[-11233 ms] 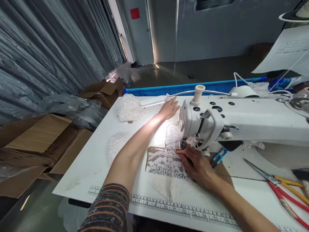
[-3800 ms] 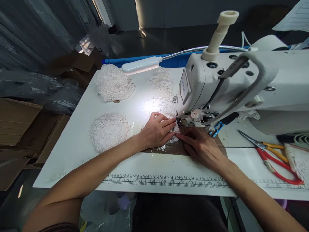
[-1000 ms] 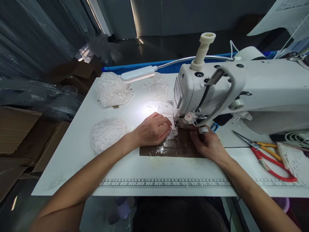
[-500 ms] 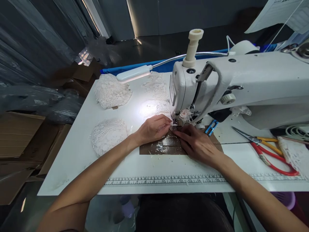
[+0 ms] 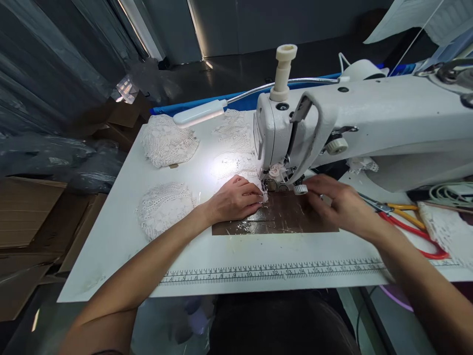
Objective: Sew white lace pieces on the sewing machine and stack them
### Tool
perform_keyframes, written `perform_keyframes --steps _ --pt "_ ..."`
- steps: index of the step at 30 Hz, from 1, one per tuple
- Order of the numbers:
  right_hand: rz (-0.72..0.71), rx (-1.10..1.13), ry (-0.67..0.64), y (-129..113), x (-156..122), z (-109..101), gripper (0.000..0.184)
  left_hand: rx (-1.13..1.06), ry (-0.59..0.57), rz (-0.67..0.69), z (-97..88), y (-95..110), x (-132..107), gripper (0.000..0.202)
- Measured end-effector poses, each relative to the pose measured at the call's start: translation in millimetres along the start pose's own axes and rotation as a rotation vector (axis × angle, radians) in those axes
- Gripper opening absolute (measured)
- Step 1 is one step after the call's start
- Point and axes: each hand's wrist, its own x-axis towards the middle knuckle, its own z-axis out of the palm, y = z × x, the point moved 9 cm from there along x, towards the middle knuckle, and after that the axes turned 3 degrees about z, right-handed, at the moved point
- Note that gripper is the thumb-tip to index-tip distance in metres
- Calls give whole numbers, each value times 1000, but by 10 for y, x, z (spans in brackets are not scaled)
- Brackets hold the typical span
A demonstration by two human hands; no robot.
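Observation:
My left hand [image 5: 239, 198] is closed at the needle area of the sewing machine [image 5: 271, 133], its fingertips on a small piece of white lace [image 5: 264, 196]. That lace lies by the presser foot, partly hidden by the fingers. My right hand [image 5: 338, 202] is to the right of the machine head, thumb and fingers curled together, with a small bright glint between them. What it grips is mostly hidden. A shiny brown sheet [image 5: 295, 214] with thread scraps on it covers the table in front of the needle.
Lace pieces [image 5: 166, 209] lie on the left of the white table [image 5: 121, 217], with more behind the needle. A lamp [image 5: 199, 114] shines on them. Red- and yellow-handled scissors [image 5: 410, 219] lie at right. A ruler strip [image 5: 266, 271] runs along the front edge.
My right hand has left the lace and moved right, over the spot where blue thread snips lay; the snips are now out of sight. My left hand stays at the lace, its fingers lower.

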Motion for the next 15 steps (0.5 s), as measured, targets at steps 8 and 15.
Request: perform_keyframes --steps 8,15 --pt "-111 -363 -123 335 -206 99 46 27 33 3 6 14 -11 12" --pt "-109 -520 -138 318 -195 121 34 -37 81 2 -36 13 -11 12"
